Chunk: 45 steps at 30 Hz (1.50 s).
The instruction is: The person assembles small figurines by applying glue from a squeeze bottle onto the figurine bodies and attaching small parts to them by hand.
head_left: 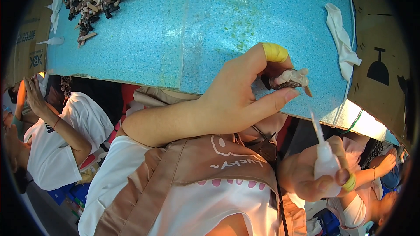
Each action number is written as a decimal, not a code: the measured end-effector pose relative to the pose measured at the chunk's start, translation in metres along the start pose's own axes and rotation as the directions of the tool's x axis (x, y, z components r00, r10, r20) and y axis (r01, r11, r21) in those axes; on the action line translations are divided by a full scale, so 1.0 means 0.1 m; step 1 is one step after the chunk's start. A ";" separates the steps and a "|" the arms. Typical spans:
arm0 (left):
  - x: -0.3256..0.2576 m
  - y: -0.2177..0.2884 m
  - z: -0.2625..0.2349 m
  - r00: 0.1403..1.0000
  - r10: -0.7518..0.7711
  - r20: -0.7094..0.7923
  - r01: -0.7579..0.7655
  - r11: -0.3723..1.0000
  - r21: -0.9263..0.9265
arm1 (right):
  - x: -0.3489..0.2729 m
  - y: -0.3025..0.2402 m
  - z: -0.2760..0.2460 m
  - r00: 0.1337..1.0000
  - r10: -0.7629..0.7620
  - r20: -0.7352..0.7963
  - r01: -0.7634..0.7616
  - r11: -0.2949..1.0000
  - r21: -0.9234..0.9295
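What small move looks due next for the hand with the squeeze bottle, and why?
Probably bring the right hand up so the nozzle of the squeeze bottle meets the small brown and cream part. The left hand pinches that part over the edge of the blue table, and the nozzle tip already points at it but stops short.

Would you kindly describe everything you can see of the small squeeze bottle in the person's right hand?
The squeeze bottle is small, of whitish, see-through plastic, with a long thin nozzle that tapers to a fine tip. It stands roughly upright in the picture, tilted slightly left, its tip pointing toward the small brown and beige piece held in the left hand, without touching it. The right hand wraps around its body, and a finger with yellow tape presses its side. Its contents cannot be made out.
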<state>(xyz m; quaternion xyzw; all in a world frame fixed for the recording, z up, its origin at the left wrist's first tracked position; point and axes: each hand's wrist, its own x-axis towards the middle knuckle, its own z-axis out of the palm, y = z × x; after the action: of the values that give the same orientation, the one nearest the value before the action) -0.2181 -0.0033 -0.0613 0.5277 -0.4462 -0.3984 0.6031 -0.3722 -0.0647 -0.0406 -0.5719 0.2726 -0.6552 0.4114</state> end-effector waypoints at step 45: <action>-0.09 0.11 -0.01 0.980 -0.114 -0.162 0.077 0.973 -0.220 | 1.62 0.68 -0.99 0.856 0.468 -0.219 -0.509 0.835 -0.208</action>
<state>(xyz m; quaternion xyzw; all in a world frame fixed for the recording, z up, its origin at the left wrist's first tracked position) -0.2194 0.0068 -0.0517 0.5139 -0.3209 -0.4249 0.6726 -0.4542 -0.2485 -0.0319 -0.4774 0.5247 -0.5304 0.4642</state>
